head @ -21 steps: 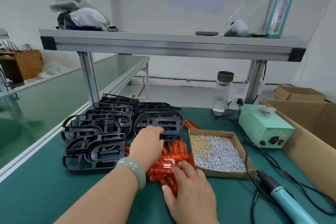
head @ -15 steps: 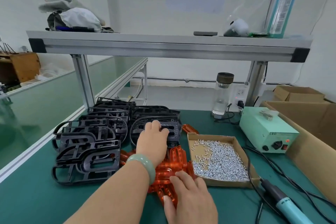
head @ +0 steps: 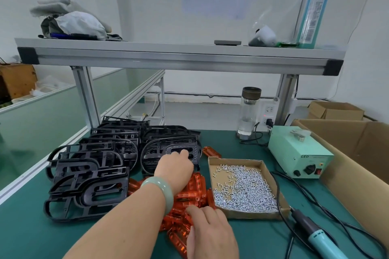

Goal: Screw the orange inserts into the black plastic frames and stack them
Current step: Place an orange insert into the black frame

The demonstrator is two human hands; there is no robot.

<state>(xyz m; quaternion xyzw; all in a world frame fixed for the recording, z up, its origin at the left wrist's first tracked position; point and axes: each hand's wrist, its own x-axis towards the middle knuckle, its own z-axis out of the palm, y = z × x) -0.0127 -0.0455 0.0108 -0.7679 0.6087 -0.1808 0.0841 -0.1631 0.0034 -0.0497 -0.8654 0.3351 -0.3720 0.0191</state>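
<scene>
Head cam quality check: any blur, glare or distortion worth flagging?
Head view: wide-angle bowing bends the shelf rail; lighting soft and even, shadows faint; mild glare on the screws; frames and inserts look soft; left hand and right hand readable, finger detail smeared.

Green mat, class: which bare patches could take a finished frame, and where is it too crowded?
Bare green mat lies nearest the person, left of the left forearm and in front of the black frames. Another strip runs between the screw box and the bottle. The centre is crowded: orange inserts under both hands, with cables right of the box.
</scene>
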